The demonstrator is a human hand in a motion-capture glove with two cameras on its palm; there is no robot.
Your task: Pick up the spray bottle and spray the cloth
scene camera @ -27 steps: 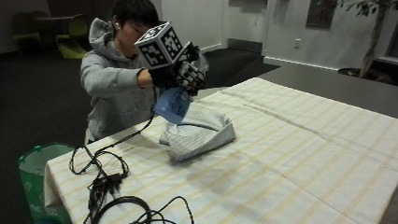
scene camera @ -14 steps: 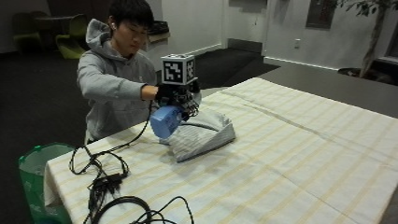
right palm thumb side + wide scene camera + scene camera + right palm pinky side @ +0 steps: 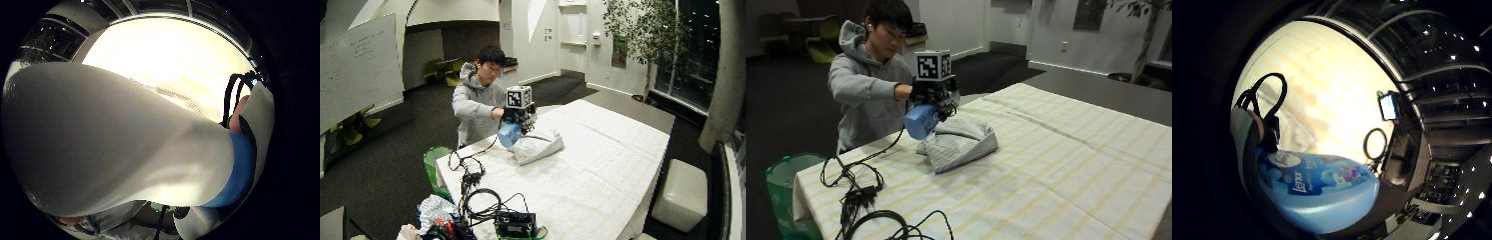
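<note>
Fingers of right hand hidden behind spray bottle and glove hardware in outside view; trigger and nozzle not visible. Bottle label text mostly too blurred to read in little-finger palm view. Thumb-side palm view largely blocked by a close white surface, identity unclear. Part of cloth nearest the person covered by bottle. Green bin cut off at picture edge.

- A grey hooded sweatshirt is worn, its hood lying behind the neck
- The sleeve ends just behind the wrist
- The right hand is covered by a black glove, fingers included
</note>
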